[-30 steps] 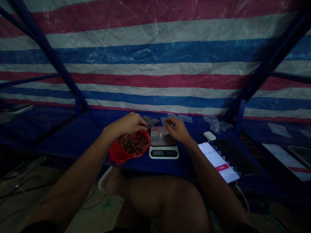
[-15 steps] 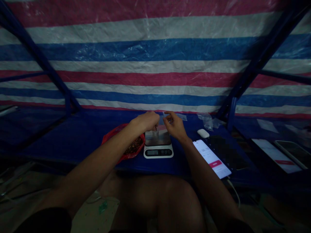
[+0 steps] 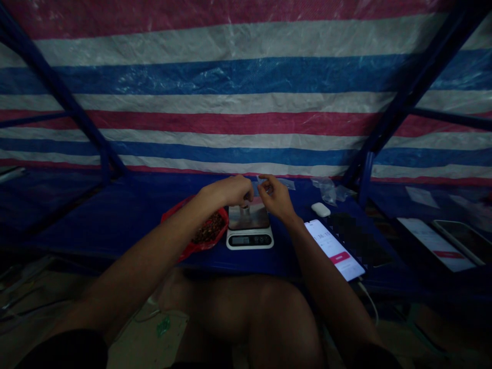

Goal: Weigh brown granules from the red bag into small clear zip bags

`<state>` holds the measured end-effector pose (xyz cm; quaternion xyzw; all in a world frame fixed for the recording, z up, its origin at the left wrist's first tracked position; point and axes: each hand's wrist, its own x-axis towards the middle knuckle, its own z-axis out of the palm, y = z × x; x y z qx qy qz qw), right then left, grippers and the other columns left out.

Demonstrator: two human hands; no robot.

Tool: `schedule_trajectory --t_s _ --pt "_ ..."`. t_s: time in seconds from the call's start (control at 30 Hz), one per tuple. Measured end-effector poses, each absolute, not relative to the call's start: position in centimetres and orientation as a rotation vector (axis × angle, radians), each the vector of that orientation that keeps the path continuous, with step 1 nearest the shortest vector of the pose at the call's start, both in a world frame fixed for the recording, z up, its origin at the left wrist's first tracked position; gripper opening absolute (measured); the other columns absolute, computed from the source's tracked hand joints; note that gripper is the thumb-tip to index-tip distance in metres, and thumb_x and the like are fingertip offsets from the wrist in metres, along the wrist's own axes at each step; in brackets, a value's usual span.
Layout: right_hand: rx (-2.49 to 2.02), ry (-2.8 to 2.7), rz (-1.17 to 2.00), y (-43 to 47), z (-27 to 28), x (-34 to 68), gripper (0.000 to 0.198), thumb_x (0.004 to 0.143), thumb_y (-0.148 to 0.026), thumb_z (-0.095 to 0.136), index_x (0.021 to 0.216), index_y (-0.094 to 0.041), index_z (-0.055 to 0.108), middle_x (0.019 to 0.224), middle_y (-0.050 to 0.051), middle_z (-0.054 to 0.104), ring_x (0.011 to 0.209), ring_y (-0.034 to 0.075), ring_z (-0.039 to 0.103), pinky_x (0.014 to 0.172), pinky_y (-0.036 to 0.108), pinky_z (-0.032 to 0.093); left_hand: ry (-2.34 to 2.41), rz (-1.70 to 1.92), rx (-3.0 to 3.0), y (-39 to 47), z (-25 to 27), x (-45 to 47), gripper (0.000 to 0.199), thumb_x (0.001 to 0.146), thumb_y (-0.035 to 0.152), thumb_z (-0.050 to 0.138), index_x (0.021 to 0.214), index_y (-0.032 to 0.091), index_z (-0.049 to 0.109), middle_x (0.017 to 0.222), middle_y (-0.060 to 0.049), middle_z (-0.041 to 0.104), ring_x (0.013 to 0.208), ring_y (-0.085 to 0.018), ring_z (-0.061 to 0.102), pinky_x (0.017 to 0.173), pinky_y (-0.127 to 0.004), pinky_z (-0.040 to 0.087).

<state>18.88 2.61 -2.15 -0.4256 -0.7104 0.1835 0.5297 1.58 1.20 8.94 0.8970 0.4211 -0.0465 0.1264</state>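
Note:
My left hand (image 3: 239,190) is closed in a pinch, fingertips down, just above a small clear cup (image 3: 245,210). What it pinches is hidden or too small to name. The cup stands on the metal plate of a white digital scale (image 3: 250,240) with a lit display. My right hand (image 3: 275,197) is beside the plate's far right side, fingers curled; I cannot make out what is in them. Thin clear plastic shows close behind its fingers. Under my left forearm, an open red plastic bag (image 3: 184,252) holds many small brown pieces (image 3: 209,228).
A lit phone (image 3: 334,251) on a cable and a white earbud case (image 3: 321,209) lie to the right. Clear plastic bags (image 3: 326,190) rest at the back of the blue table (image 3: 146,200). Blue metal posts (image 3: 86,125) and a striped tarp (image 3: 238,123) stand behind.
The left hand has shifted very slightly over the cup, its fingers still pinched. My right hand keeps its pose. The whole view has moved a little.

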Motion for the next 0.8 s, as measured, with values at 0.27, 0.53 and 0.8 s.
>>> schedule_trajectory --t_s 0.27,0.53,0.8 --pt "-0.974 -1.686 0.431 2.7 -2.4 18.8 0.028 0.091 -0.029 0.059 0.116 -0.019 0.066 0.083 0.005 0.072 0.075 0.022 0.067 0.071 0.035 0.051 1.157 -0.132 2.565 1.9 8.8 0.9 0.036 0.077 0.012 0.075 0.113 0.017 0.077 0.104 -0.006 0.08 0.09 -0.018 0.072 0.077 -0.022 0.049" --pt "-1.006 -1.714 0.395 2.8 -2.4 18.8 0.027 0.09 -0.027 0.058 0.113 -0.018 0.067 0.084 0.005 0.072 0.075 0.021 0.066 0.075 0.037 0.052 1.283 -0.045 2.518 3.5 8.5 -0.6 0.037 0.077 0.002 0.059 0.106 0.017 0.079 0.096 -0.004 0.081 0.083 -0.016 0.072 0.075 -0.021 0.049" --pt "-1.042 -1.735 0.384 2.9 -2.5 18.7 0.022 0.089 -0.027 0.058 0.105 -0.018 0.071 0.088 0.007 0.074 0.078 0.022 0.067 0.075 0.037 0.053 1.453 -0.173 2.577 4.6 4.9 -1.8 0.021 0.081 0.02 0.068 0.098 0.023 0.081 0.096 -0.006 0.081 0.084 -0.02 0.072 0.072 -0.025 0.049"
